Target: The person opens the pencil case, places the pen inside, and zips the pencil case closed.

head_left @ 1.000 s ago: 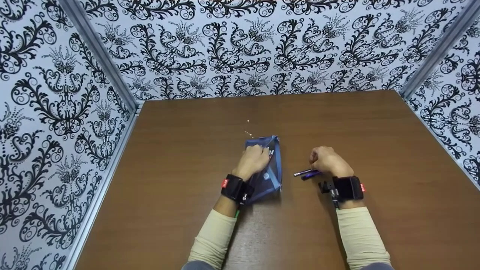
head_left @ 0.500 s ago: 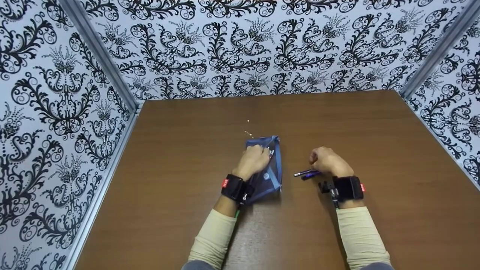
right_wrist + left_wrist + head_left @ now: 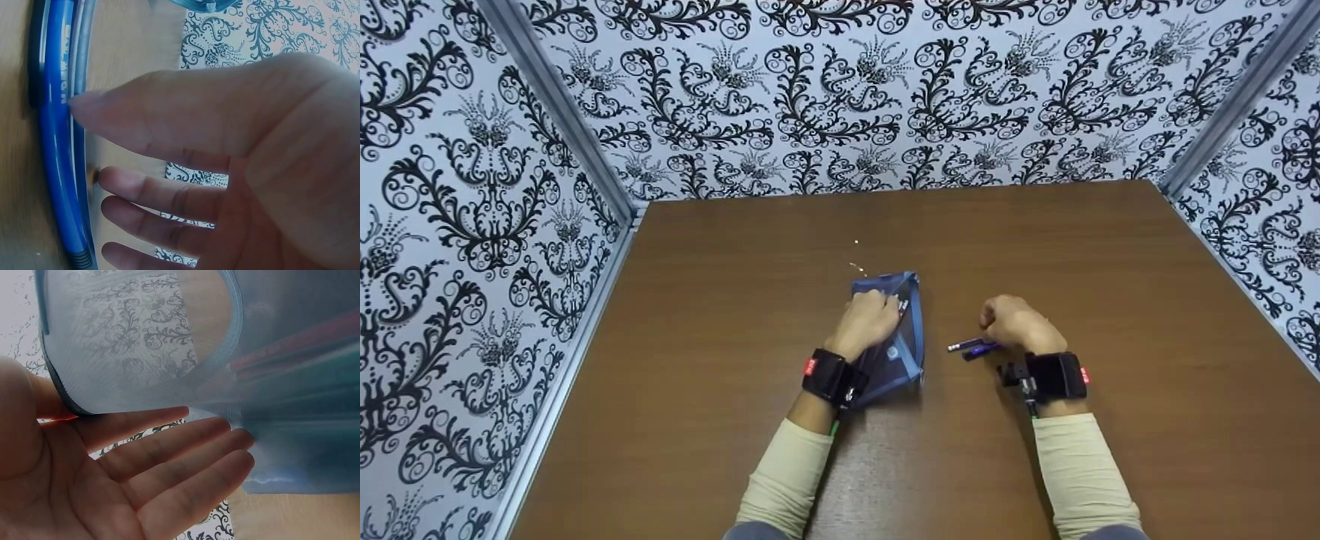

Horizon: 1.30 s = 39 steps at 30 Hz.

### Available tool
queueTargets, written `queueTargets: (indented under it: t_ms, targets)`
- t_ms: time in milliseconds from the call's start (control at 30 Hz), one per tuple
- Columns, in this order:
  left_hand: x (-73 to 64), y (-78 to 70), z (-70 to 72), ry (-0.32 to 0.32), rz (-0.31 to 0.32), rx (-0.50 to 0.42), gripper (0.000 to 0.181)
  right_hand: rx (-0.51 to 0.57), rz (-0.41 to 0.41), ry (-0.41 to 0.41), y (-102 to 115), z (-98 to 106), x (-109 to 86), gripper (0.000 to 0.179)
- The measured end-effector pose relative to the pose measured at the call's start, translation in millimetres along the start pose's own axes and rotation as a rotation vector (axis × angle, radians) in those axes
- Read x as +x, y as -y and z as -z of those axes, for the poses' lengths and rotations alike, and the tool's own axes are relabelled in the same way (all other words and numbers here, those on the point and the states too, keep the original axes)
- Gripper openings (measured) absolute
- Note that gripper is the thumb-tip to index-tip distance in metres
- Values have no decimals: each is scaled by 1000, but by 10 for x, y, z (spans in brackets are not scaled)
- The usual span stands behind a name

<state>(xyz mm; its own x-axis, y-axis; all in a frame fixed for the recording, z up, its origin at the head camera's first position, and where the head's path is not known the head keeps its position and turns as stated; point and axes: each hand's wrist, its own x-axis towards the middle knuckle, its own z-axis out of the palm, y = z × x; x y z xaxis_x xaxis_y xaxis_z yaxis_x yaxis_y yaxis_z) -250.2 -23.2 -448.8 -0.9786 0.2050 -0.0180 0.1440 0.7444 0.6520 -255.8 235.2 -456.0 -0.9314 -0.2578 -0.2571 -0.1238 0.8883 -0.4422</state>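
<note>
My left hand (image 3: 870, 322) lies over a see-through blue pencil case (image 3: 894, 352) near the middle of the table. In the left wrist view, its thumb and index finger pinch the rim of that case (image 3: 135, 391), while the other fingers stretch out beneath. Long pinkish and greenish shapes show blurred through the mesh. To the right, my right hand (image 3: 1020, 322) is over a blue pen (image 3: 981, 350) and a slim pencil-like stick (image 3: 964, 345). In the right wrist view, the thumb tip meets the pen (image 3: 59, 129); the index fingertip is hidden behind the thumb.
A brown wooden table (image 3: 720, 300) bears everything. White walls with black scrollwork (image 3: 840, 97) enclose its back and sides, joined by grey metal posts. Tiny white specks (image 3: 856, 266) lie beyond the case. Each wrist wears a black camera strap (image 3: 829, 375).
Almost nothing differs. My right hand and the pens beside it have shifted by a tiny amount; my left hand and the case stay where they were.
</note>
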Motion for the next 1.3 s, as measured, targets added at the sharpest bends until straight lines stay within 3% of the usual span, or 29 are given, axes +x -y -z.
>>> queueTargets:
  t_ms: [567, 867, 1300]
  targets:
    - [2, 13, 0, 20, 8, -27, 39, -26, 9, -31, 7, -51, 45, 12]
    - [1, 4, -4, -12, -55, 32, 38, -55, 50, -101, -13, -105, 79, 11]
    - [-1, 11, 5, -1, -35, 8, 40, -93, 48, -114, -16, -141, 94, 9]
